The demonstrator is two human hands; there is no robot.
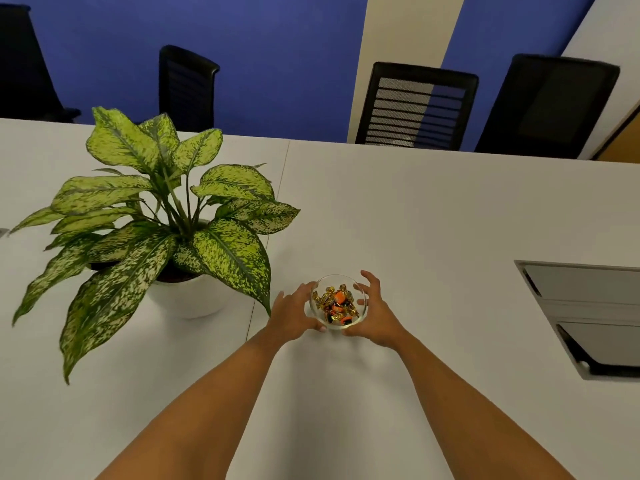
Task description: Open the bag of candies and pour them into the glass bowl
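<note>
Obs: glass bowl [338, 303] sits on the white worktop [433, 220], directly between the two hands. Wrapped candies [335, 304], gold and orange with some dark, lie piled inside it. No bag in view.

Left hand [294, 315]: fingers spread, curved round the bowl's left wall, thumb tip at the near rim. Right hand [375, 311]: fingers fanned wide along the right wall, thumb low at the near side. Both cup the bowl; whether they press on the glass or merely rest beside it I cannot tell.

Judgement: pouring looks complete, since the candies are already in the bowl.

Handling: glass is rigid, smooth and breakable, probably slippery under dry palms (small bowl, light load, so weight should be modest). Best hold is two-sided on the walls below the rim, as the hands are placed now; lift level so the loose wrapped pieces do not slide out.

Potted plant [156, 220] stands beyond and left of the left hand, one leaf tip near its wrist.
</note>
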